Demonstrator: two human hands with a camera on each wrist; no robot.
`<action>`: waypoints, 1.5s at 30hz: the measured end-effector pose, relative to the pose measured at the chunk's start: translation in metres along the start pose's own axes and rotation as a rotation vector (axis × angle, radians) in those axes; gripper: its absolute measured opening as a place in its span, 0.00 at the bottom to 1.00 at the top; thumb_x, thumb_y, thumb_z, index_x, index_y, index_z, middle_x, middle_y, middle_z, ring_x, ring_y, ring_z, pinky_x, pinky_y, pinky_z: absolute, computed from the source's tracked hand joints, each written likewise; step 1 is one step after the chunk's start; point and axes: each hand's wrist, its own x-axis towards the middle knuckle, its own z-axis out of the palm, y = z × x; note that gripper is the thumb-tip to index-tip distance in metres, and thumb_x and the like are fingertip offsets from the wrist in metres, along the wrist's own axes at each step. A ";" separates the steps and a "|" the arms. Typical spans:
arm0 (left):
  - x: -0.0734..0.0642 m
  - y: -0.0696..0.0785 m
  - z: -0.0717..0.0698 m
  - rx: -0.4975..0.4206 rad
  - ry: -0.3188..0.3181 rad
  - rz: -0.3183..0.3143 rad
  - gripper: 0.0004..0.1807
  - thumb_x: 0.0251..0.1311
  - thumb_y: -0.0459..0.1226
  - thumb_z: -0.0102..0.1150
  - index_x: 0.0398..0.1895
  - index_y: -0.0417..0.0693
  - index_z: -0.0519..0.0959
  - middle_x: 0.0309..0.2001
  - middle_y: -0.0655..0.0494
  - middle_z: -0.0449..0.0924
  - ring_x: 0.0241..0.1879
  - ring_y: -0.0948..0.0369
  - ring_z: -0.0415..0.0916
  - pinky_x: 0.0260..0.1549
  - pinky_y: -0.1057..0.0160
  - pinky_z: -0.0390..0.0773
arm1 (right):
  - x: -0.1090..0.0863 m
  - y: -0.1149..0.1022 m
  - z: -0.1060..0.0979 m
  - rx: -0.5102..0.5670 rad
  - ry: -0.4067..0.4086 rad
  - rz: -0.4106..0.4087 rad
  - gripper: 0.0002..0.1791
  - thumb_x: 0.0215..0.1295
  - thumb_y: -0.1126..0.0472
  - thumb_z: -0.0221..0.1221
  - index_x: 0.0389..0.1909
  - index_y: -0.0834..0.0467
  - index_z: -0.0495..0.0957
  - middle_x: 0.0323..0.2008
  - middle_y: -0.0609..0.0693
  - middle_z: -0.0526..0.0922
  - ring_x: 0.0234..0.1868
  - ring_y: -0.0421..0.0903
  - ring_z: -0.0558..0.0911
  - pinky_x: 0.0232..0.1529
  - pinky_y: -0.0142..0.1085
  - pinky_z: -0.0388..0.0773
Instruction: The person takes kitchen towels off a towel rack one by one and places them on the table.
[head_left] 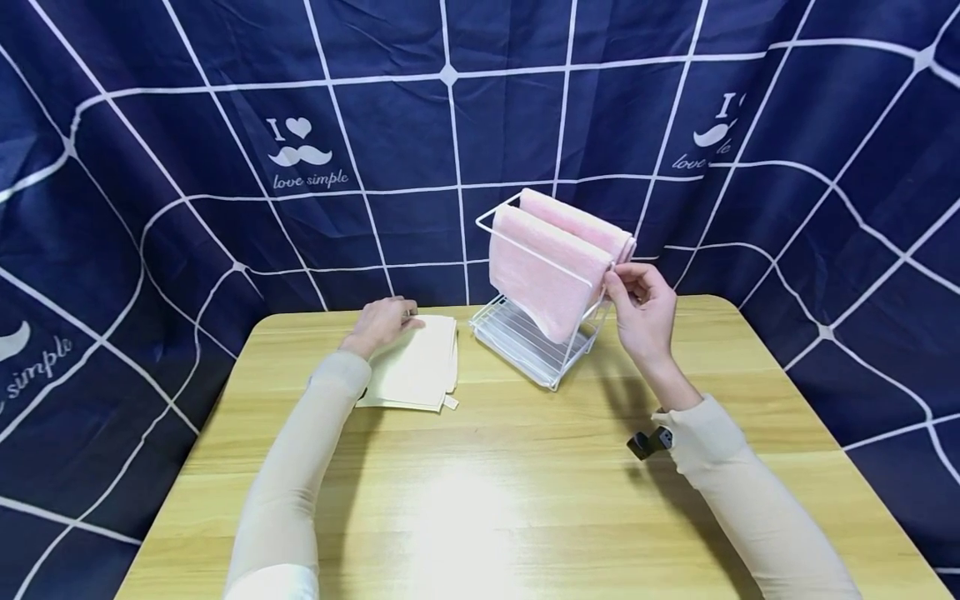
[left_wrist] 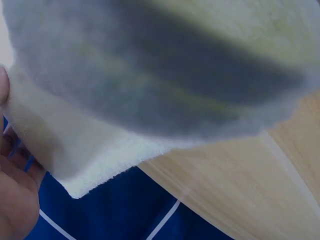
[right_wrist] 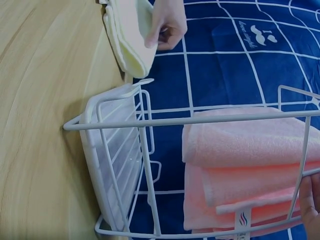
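From my end, the left hand (head_left: 382, 325) is pinching the far edge of a folded pale yellow terry towel (head_left: 414, 367), left of centre on the wooden surface (head_left: 570, 475), and the right hand (head_left: 648, 310) has its fingers curled round a white wire rack (head_left: 512, 357) just right of centre. I'd worry that edge-only pinch lets the layers fan out, or a careless tug tips the rack and shifts the folded pink terry cloth (head_left: 531, 287) draped over it. The yellow one's long axis seems to run up-frame, leaning right (beige fabric sleeve (head_left: 288, 475) hides some); the pink fold slopes down to the right.
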 end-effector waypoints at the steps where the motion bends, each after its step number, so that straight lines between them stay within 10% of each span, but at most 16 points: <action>1: 0.000 0.000 0.000 -0.001 -0.002 -0.003 0.15 0.70 0.51 0.65 0.43 0.49 0.85 0.44 0.49 0.89 0.45 0.47 0.87 0.46 0.44 0.85 | 0.000 0.000 0.000 0.001 0.000 0.004 0.12 0.68 0.77 0.63 0.36 0.56 0.83 0.29 0.40 0.86 0.27 0.35 0.83 0.33 0.24 0.83; 16: 0.000 0.011 -0.025 -0.033 0.020 -0.017 0.19 0.71 0.55 0.63 0.49 0.51 0.84 0.46 0.51 0.87 0.47 0.52 0.85 0.48 0.48 0.84 | 0.001 0.001 0.002 -0.008 -0.006 -0.009 0.13 0.68 0.76 0.63 0.36 0.52 0.83 0.28 0.40 0.85 0.26 0.34 0.82 0.32 0.23 0.82; 45: 0.018 0.087 -0.126 -0.139 0.331 0.218 0.19 0.70 0.54 0.65 0.53 0.53 0.84 0.44 0.53 0.89 0.46 0.55 0.86 0.50 0.52 0.84 | 0.001 0.002 0.002 -0.008 0.000 -0.012 0.10 0.67 0.76 0.63 0.36 0.57 0.84 0.28 0.41 0.85 0.26 0.36 0.82 0.31 0.23 0.81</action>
